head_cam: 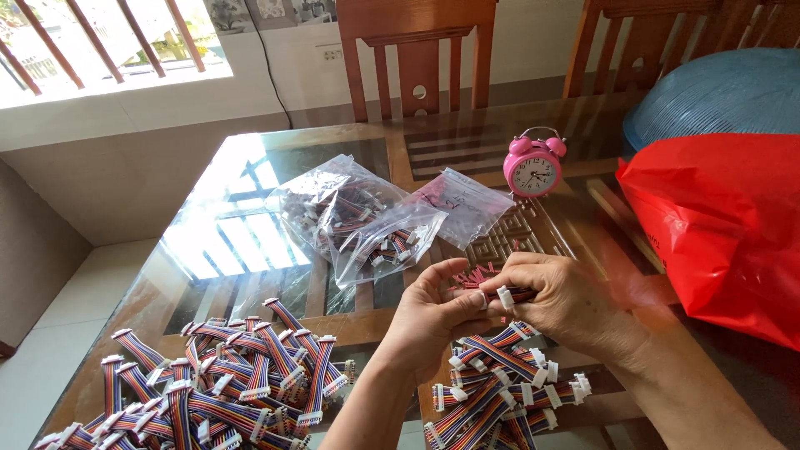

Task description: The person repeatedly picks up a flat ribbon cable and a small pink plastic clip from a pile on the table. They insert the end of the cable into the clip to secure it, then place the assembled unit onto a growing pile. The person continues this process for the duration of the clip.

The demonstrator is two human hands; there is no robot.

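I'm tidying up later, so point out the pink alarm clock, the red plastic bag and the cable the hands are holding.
pink alarm clock [533, 172]: head view, on its white dial.
red plastic bag [717, 225]: head view, middle of its front.
cable [505, 297]: head view, on its white connector between the fingers.

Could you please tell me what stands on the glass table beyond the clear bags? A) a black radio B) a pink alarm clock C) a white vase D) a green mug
B: a pink alarm clock with twin bells stands upright on the table, just beyond the clear bags.
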